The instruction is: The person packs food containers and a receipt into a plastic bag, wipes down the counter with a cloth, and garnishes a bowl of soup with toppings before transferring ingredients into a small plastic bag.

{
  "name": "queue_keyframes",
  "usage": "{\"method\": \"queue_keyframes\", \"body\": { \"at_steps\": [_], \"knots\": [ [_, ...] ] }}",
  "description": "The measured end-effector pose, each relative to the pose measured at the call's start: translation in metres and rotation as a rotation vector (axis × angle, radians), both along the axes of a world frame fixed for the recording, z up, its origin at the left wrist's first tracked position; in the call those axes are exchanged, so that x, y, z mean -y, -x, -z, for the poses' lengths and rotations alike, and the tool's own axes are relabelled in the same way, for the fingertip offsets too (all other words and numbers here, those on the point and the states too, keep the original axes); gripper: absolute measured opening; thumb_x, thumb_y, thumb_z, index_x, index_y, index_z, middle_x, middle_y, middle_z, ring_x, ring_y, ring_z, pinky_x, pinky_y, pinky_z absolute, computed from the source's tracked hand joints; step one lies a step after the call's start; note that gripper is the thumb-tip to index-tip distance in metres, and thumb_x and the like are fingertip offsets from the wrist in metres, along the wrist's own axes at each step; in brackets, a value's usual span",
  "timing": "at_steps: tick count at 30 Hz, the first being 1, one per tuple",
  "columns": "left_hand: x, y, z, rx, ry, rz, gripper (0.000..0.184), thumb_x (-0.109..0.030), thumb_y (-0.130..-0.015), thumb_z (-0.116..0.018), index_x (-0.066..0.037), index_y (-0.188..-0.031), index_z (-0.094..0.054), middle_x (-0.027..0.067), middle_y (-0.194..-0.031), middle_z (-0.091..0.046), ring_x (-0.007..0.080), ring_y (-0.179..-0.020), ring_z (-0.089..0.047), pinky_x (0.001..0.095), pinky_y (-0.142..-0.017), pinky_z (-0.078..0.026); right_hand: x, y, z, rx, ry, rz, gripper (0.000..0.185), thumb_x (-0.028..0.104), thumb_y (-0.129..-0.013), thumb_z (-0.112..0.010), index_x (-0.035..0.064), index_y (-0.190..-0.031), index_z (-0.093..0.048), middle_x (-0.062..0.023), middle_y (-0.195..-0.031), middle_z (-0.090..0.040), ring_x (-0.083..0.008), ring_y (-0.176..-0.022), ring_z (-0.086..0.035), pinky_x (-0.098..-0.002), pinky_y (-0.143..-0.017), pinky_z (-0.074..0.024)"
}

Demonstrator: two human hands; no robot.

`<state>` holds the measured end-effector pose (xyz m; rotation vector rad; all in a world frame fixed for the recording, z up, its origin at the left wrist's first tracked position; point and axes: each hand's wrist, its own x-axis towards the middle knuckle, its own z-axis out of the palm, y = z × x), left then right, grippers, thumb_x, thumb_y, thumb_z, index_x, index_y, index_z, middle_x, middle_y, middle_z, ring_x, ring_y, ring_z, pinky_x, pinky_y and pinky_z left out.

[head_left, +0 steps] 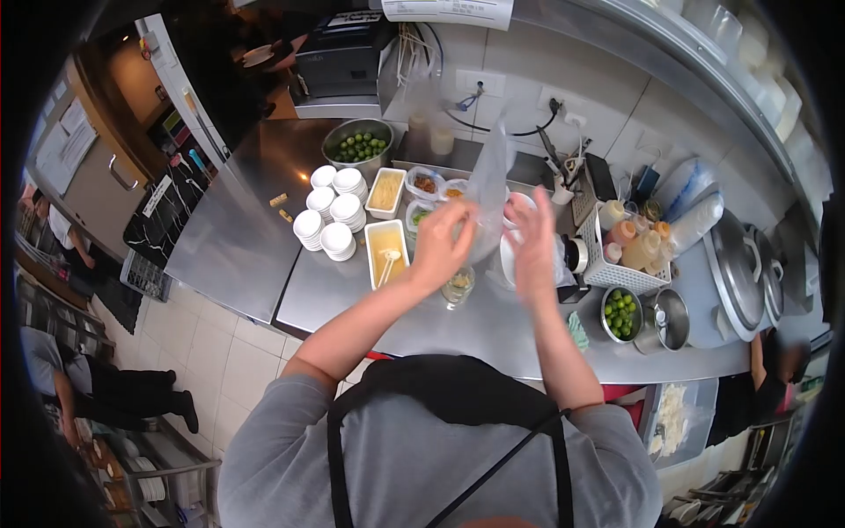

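My left hand (443, 239) pinches a clear plastic bag (493, 172), which hangs upright above the steel counter. Just right of the bag is my right hand (532, 242), its fingers spread and slightly blurred, with nothing visibly held. Below and between the hands stands a small glass jar (458, 287); its contents are hard to make out. A white rectangular tub (371, 276) with yellowish liquid and a white spoon (388, 260) sits left of my left wrist. White round items (508, 264) are partly hidden behind my right hand.
Stacked small white cups (336, 239) stand at the left, near a steel bowl of green limes (359, 148). At the right are a basket of sauce bottles (627, 246), another lime bowl (621, 313) and large metal lids (738, 268). Other people (57, 370) are at the sides.
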<state>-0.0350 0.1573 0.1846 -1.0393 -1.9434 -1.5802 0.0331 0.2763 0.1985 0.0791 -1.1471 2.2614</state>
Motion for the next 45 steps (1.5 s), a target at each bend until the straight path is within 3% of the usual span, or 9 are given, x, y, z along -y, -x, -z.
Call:
{"method": "queue_keyframes", "body": {
  "at_steps": [8, 12, 22, 27, 32, 36, 38, 42, 45],
  "knots": [
    [0.043, -0.003, 0.001, 0.975, -0.722, 0.586, 0.009, -0.009, -0.087, -0.044, -0.005, -0.094, -0.048, 0.0042, -0.087, -0.056, 0.0141, -0.079, -0.057, 0.0286, -0.073, -0.046, -0.007, 0.016, 0.059, 0.250, -0.748, 0.245, 0.029, -0.005, -0.066, -0.062, 0.0058, -0.091, -0.052, -0.0003, -0.081, -0.049, -0.0103, -0.072, -0.047, -0.0229, -0.063, -0.0405],
    [0.040, -0.012, 0.017, 1.103, -0.532, 0.691, 0.008, -0.014, -0.090, -0.042, -0.008, -0.089, -0.046, 0.0000, -0.079, -0.051, 0.0105, -0.072, -0.052, 0.0268, -0.070, -0.043, -0.002, 0.027, 0.048, 0.141, -1.021, 0.542, 0.022, -0.005, -0.069, -0.058, 0.0033, -0.089, -0.052, -0.0026, -0.081, -0.049, -0.0117, -0.072, -0.047, -0.0228, -0.062, -0.0394],
    [0.044, -0.001, 0.026, 0.475, 0.383, 0.054, 0.017, 0.007, -0.076, -0.048, -0.003, -0.089, -0.050, -0.0002, -0.072, -0.049, 0.0052, -0.063, -0.044, 0.0210, -0.051, -0.034, -0.004, 0.028, 0.060, 0.209, -0.098, -0.151, 0.048, -0.014, -0.069, -0.035, 0.0051, -0.113, -0.038, -0.0142, -0.100, -0.053, -0.0236, -0.089, -0.057, -0.0307, -0.076, -0.0465],
    [0.052, 0.056, 0.034, 0.935, -0.245, 0.163, 0.021, 0.000, -0.080, -0.043, -0.004, -0.099, -0.051, 0.0046, -0.074, -0.056, 0.0127, -0.061, -0.052, 0.0262, -0.053, -0.041, 0.016, 0.009, 0.049, 0.277, -0.019, -0.538, 0.037, -0.007, -0.076, -0.048, 0.0075, -0.109, -0.042, -0.0080, -0.085, -0.057, -0.0141, -0.074, -0.054, -0.0232, -0.060, -0.0418],
    [0.049, 0.043, 0.029, 1.339, -0.411, 0.564, 0.029, -0.003, -0.080, -0.045, -0.005, -0.108, -0.048, 0.0008, -0.073, -0.050, 0.0092, -0.056, -0.044, 0.0247, -0.053, -0.039, -0.014, 0.028, 0.069, 0.304, -0.529, -0.203, 0.019, -0.007, -0.072, -0.054, 0.0047, -0.087, -0.059, -0.0041, -0.084, -0.054, -0.0104, -0.069, -0.051, -0.0220, -0.061, -0.0408],
    [0.043, 0.038, 0.041, 1.284, -0.379, 0.858, 0.021, 0.000, -0.075, -0.052, -0.006, -0.095, -0.058, -0.0018, -0.072, -0.050, 0.0071, -0.056, -0.042, 0.0230, -0.052, -0.037, -0.026, 0.032, 0.076, 0.353, -1.126, 0.335, 0.031, -0.007, -0.068, -0.051, 0.0088, -0.090, -0.066, -0.0094, -0.107, -0.049, -0.0133, -0.070, -0.051, -0.0238, -0.060, -0.0434],
    [0.043, 0.041, 0.045, 0.736, 0.258, 0.291, 0.011, 0.001, -0.070, -0.055, -0.005, -0.076, -0.063, 0.0000, -0.071, -0.052, 0.0089, -0.056, -0.043, 0.0235, -0.052, -0.037, -0.020, 0.026, 0.070, 0.368, -1.231, 0.395, 0.035, -0.006, -0.067, -0.052, 0.0104, -0.096, -0.064, -0.0094, -0.111, -0.048, -0.0142, -0.072, -0.051, -0.0243, -0.061, -0.0441],
    [0.042, 0.053, 0.059, -0.036, 0.277, -0.255, 0.019, 0.003, -0.064, -0.053, -0.001, -0.079, -0.065, 0.0125, -0.082, -0.057, 0.0280, -0.072, -0.057, 0.0337, -0.068, -0.045, -0.009, 0.015, 0.065, 0.322, -1.245, 0.258, 0.049, 0.000, -0.069, -0.059, 0.0130, -0.115, -0.053, -0.0096, -0.119, -0.045, -0.0155, -0.085, -0.052, -0.0263, -0.071, -0.0447],
    [0.064, 0.053, 0.054, 0.135, 0.310, -0.232, 0.021, 0.004, -0.065, -0.053, -0.001, -0.083, -0.064, 0.0141, -0.093, -0.059, 0.0310, -0.082, -0.057, 0.0350, -0.074, -0.045, -0.034, 0.013, 0.094, 0.296, -0.904, -0.164, 0.084, 0.022, -0.069, -0.072, 0.0123, -0.136, -0.022, -0.0124, -0.129, -0.038, -0.0233, -0.116, -0.040, -0.0371, -0.093, -0.0356]
  ]
}}
